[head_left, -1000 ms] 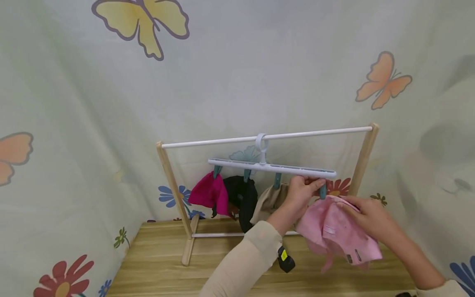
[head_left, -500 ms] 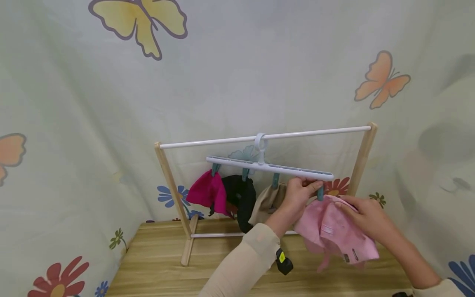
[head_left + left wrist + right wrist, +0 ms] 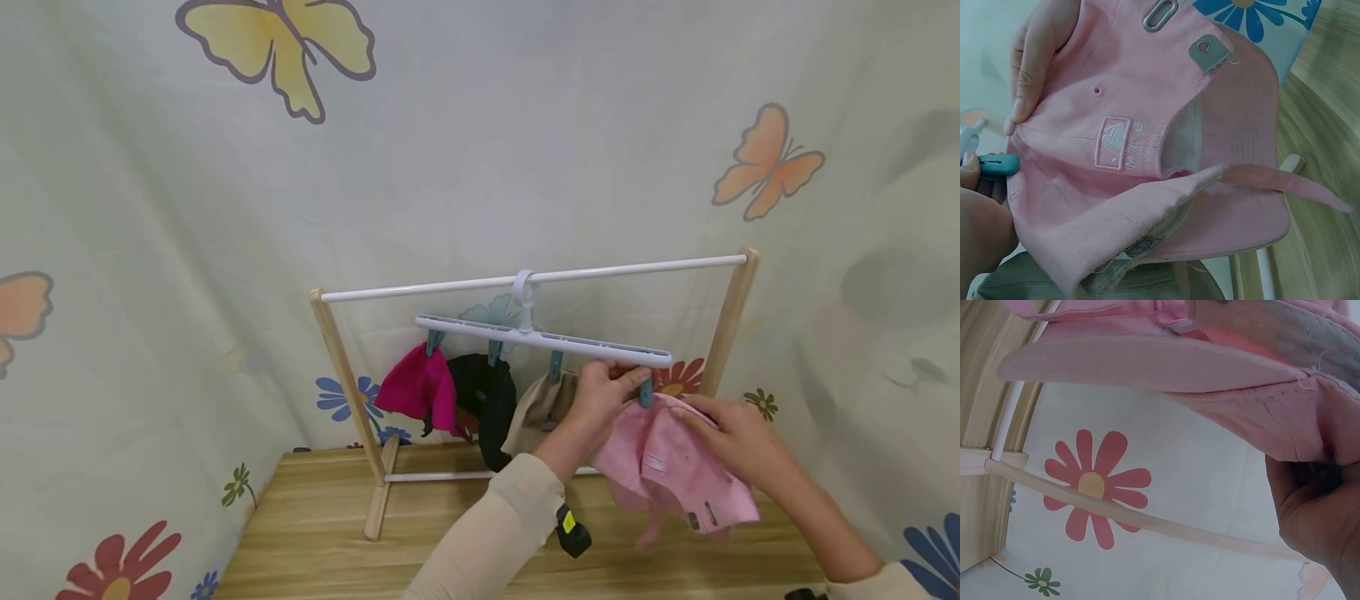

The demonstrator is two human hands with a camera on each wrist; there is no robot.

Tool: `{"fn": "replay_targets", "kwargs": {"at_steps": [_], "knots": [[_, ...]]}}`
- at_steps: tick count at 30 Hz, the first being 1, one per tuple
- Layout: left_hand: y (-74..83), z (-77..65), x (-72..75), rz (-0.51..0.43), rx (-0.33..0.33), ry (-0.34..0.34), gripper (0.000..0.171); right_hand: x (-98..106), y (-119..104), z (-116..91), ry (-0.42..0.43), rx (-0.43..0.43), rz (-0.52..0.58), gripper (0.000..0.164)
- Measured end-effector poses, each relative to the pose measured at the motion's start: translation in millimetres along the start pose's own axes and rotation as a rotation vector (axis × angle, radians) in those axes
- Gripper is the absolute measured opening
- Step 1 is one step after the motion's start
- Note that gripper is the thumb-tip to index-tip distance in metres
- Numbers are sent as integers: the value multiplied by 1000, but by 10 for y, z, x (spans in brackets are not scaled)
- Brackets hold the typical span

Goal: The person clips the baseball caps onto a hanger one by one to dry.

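A pink baseball cap [image 3: 675, 467] hangs below the right end of a white clip hanger [image 3: 600, 344]. My left hand [image 3: 596, 404] grips the teal clip [image 3: 647, 392] at that end, thumb on its near side. In the left wrist view the tip of the clip [image 3: 1001, 164] lies over the edge of the cap's crown. My right hand [image 3: 738, 437] pinches the crown just right of the clip. The cap's brim and loose strap point down, and its back opening [image 3: 1182, 140] faces the left wrist camera.
Magenta [image 3: 422, 387], black [image 3: 497, 412] and beige caps [image 3: 536, 417] hang from other clips [image 3: 434, 340] to the left. The hanger hooks over the white rod [image 3: 637, 271] of a wooden-ended rack [image 3: 343, 379] on a wood-grain table [image 3: 315, 517]. A patterned curtain [image 3: 480, 167] stands behind.
The hanger's right end has dipped slightly, and the left end sits a little higher. Both hands keep their hold on the clip and the pink cap. The head view has shifted slightly.
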State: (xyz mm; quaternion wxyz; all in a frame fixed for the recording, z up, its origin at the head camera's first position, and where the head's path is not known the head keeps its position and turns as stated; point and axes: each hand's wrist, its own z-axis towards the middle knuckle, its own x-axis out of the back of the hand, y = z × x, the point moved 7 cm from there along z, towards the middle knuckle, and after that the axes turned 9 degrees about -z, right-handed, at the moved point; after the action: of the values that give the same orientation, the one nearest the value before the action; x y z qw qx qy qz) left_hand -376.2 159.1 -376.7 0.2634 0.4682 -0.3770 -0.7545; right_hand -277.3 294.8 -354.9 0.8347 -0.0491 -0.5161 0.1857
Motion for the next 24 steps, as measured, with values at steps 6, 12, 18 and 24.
{"fn": "replay_targets", "kwargs": {"at_steps": [6,12,18,24], "knots": [[-6,-11,22,27,26,14,12,7,-27,17,-1,-2,7,25],[-2,-26,38,81,39,31,12,-11,-30,16,-8,-6,45,26],[7,-20,21,92,26,24,13,4,-33,24,31,16,41,23],[-5,-13,19,74,36,-1,14,-8,-23,32,8,-5,49,26]]}}
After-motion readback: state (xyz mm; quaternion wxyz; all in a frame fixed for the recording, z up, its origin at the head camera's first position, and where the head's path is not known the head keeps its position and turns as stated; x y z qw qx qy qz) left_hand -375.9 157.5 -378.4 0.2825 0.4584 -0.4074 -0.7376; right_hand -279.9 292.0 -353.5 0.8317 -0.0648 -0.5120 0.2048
